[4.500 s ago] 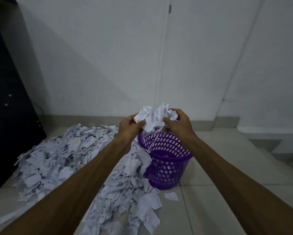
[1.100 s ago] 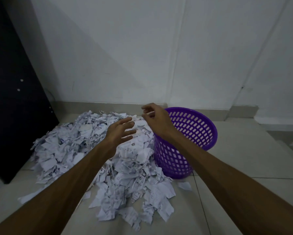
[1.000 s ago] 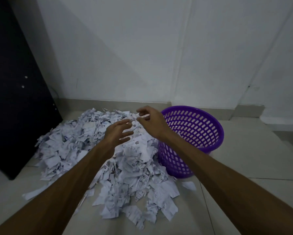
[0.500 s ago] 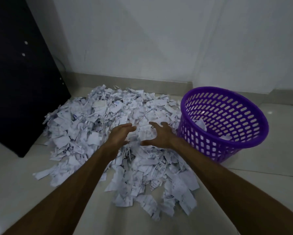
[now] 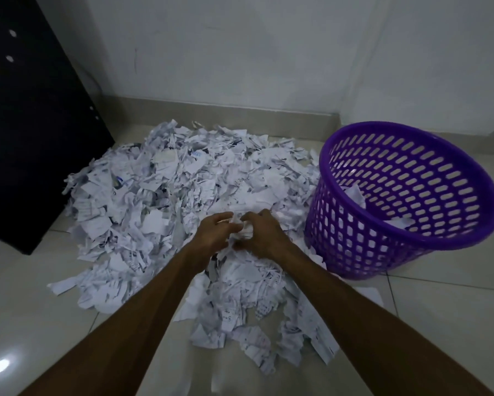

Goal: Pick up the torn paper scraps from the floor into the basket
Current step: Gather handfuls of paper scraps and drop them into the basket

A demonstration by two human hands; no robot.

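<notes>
Pale floor tiles point(image 5: 26, 304) meet a white wall point(image 5: 240, 52) with a low skirting strip along its foot. At far left a tall black panel point(image 5: 26, 124) stands on the floor; what it belongs to cannot be told.

Right of the panel, a broad heap of torn paper scraps point(image 5: 160, 195) covers the middle of the floor, reaching back almost to the skirting and forward toward the viewer, with loose pieces trailing off its near edge.

Two bare forearms reach in from the bottom edge and meet over the right-hand part of the heap. The left hand point(image 5: 211, 234) is curled inward, its fingers point(image 5: 224, 217) bent around a small wad of scraps. The right hand point(image 5: 264, 237) faces it, just beside it, with fingers point(image 5: 253, 217) likewise curled onto the same wad. Both grips are narrow, closed on paper between the two hands, low against the heap.

At right, touching the edge of the heap, a purple basket point(image 5: 354, 230) with slotted walls stands on the floor. Only a few white scraps show inside, low against its wall.

Judging from this, the task is at an early stage: a little paper is in the basket, nearly all remains on the floor, and a fresh handful is being gathered.
</notes>
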